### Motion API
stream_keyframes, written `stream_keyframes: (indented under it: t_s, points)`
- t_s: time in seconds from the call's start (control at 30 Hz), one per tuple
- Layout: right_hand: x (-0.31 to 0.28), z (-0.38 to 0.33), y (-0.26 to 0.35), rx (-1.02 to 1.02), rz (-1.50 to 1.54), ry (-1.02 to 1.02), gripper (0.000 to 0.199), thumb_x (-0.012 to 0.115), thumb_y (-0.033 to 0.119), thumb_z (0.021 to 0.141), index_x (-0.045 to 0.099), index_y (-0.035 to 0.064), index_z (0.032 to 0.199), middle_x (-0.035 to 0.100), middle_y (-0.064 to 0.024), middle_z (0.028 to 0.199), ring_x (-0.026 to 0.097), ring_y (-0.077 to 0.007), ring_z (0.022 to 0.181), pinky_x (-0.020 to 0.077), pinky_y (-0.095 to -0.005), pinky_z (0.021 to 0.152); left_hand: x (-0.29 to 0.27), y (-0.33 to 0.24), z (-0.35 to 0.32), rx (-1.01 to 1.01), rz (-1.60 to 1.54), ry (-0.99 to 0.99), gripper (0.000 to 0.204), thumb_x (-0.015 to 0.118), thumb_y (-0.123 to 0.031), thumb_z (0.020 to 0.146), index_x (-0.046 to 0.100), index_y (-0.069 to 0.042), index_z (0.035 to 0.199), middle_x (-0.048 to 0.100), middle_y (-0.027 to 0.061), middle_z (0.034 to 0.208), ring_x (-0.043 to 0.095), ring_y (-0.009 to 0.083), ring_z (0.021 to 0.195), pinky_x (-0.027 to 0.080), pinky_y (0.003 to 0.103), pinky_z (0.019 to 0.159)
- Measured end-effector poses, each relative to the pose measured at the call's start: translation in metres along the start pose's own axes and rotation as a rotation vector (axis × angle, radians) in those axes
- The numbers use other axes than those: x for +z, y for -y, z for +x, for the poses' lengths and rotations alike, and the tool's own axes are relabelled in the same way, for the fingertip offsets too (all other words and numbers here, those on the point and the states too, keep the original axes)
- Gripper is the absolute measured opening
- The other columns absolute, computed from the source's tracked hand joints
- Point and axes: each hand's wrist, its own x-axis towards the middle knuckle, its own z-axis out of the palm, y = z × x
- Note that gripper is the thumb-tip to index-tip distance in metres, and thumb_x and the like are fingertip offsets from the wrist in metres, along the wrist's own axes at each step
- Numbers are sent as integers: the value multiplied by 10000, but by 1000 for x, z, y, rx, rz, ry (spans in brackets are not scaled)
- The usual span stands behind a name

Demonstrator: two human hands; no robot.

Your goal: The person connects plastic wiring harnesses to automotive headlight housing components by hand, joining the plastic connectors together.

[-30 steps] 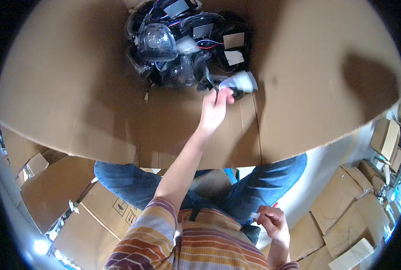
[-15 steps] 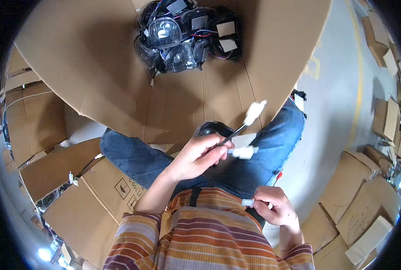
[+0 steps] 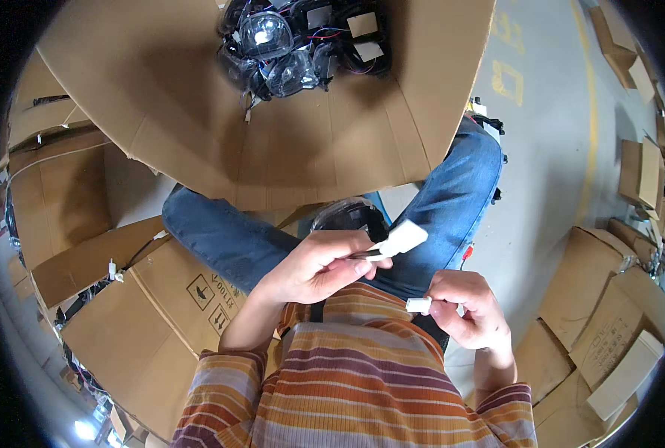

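My left hand [image 3: 321, 265] pinches a cable that ends in a white plug connector [image 3: 405, 237], held above my lap. A second white end lies partly hidden behind its fingers. To the right, my right hand [image 3: 470, 308] is closed on a small white connector [image 3: 418, 305] that points toward the left hand. The two connectors are apart. Just beyond the left hand, between my knees, sits a rounded lamp [image 3: 351, 214] with a clear cover, partly hidden.
A big open cardboard box [image 3: 287, 168] stands in front, with several clear-covered lamps [image 3: 291, 72] inside. Flattened cartons [image 3: 138, 321] lie at the left, more cartons [image 3: 594, 336] at the right. A red clip-like piece [image 3: 467, 252] shows beside my right knee.
The left hand's connector has swung down and to the right hand's side. My right hand has risen slightly with its connector. The view has shifted, moving the box upward.
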Motion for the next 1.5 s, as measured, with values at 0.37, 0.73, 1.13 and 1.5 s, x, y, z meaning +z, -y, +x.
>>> stream_keyframes:
  t_s: [0.37, 0.73, 1.13, 1.5]
  points:
    - [6, 1, -2, -130, 20, -7, 33, 544, -24, 689, 524, 2, 692, 483, -90, 589, 468, -222, 514, 358, -319, 453, 6, 7, -1, 120, -280, 394, 175, 533, -102, 810, 569, 47, 726, 557, 113, 624, 476, 202, 477, 350, 293, 440]
    - [9, 0, 1, -133, -214, -80, 87, 559, -21, 631, 495, 35, 651, 475, -74, 575, 478, -231, 508, 363, -329, 434, 6, 6, 2, -105, -182, 432, 201, 493, -121, 842, 567, 29, 731, 528, 59, 566, 438, 106, 444, 301, 243, 389]
    - [-10, -12, 2, -71, -74, -76, 33, 530, -26, 668, 515, 3, 673, 483, -74, 569, 469, -207, 508, 356, -304, 445, -1, -8, -12, -56, 100, 23, 231, 470, -41, 818, 515, 44, 1027, 608, 72, 739, 564, 143, 579, 462, 229, 574]
    - [-15, 0, 5, -117, -4, -45, 22, 529, -27, 693, 520, -7, 696, 489, -84, 598, 456, -226, 516, 345, -310, 455, -12, -11, -4, 15, 206, 165, 145, 524, -52, 775, 606, 9, 879, 539, 52, 652, 450, 173, 607, 345, 294, 581]
